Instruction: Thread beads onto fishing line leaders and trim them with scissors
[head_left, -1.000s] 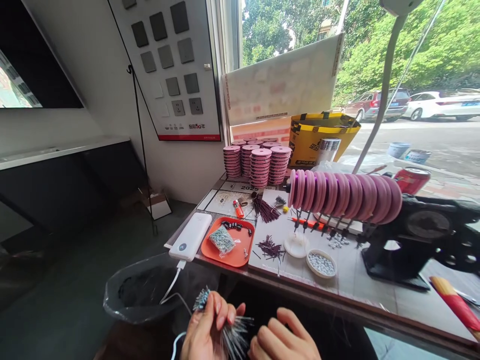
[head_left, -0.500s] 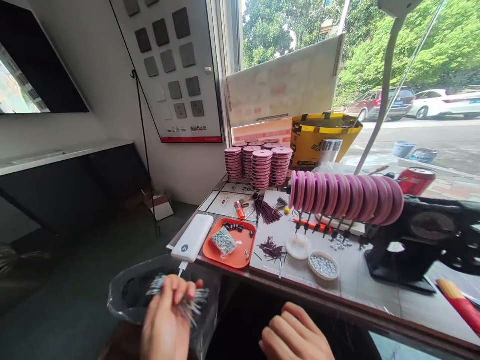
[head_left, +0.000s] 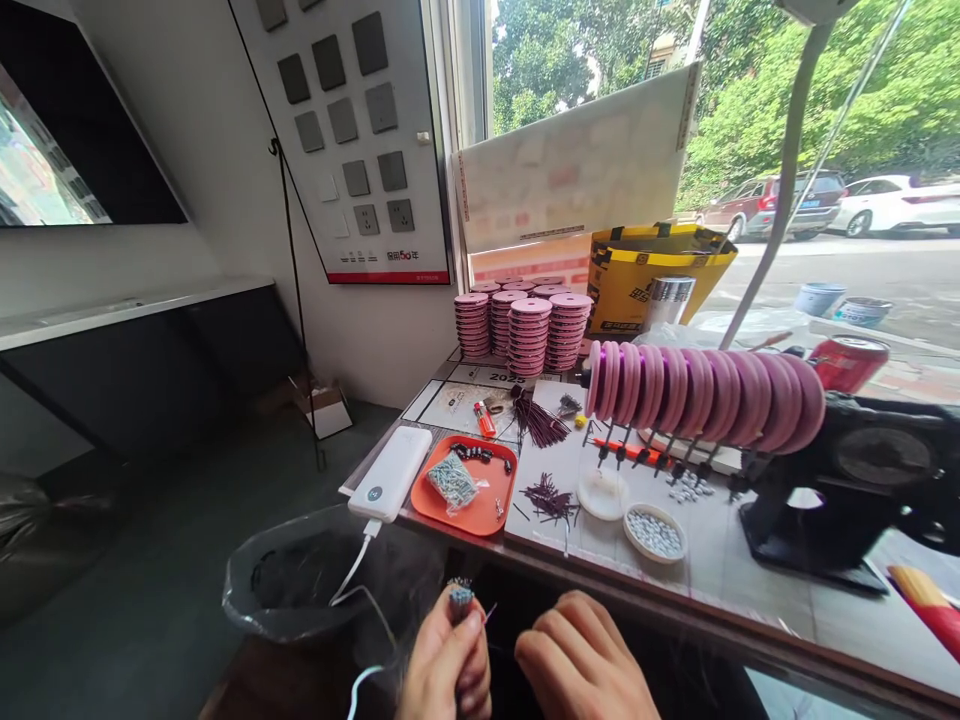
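Note:
Below the table's front edge, my left hand [head_left: 448, 660] is closed round a bundle of thin grey-blue sticks [head_left: 460, 597], whose ends poke up past the thumb. A thin purple strand [head_left: 490, 613] juts from the fingers on its right side. Just to the right, my right hand [head_left: 585, 655] is curled with its back to me. Its fingertips are hidden, so what they hold, if anything, does not show. Nearest on the table are an orange tray [head_left: 480, 520] with a bag of small pieces, and a pile of short dark purple strands [head_left: 551, 497].
A white power bank [head_left: 390, 470] with a cable lies left of the tray. A lined bin [head_left: 247, 590] stands below. A white dish [head_left: 654, 553] of grey beads sits on the table. Pink spools [head_left: 705, 395] fill a black machine [head_left: 847, 460]; more stacked spools [head_left: 529, 340] stand behind.
My left hand has moved right from over the bin to beside my right hand, and its bundle is now upright and tighter. The view has shifted slightly.

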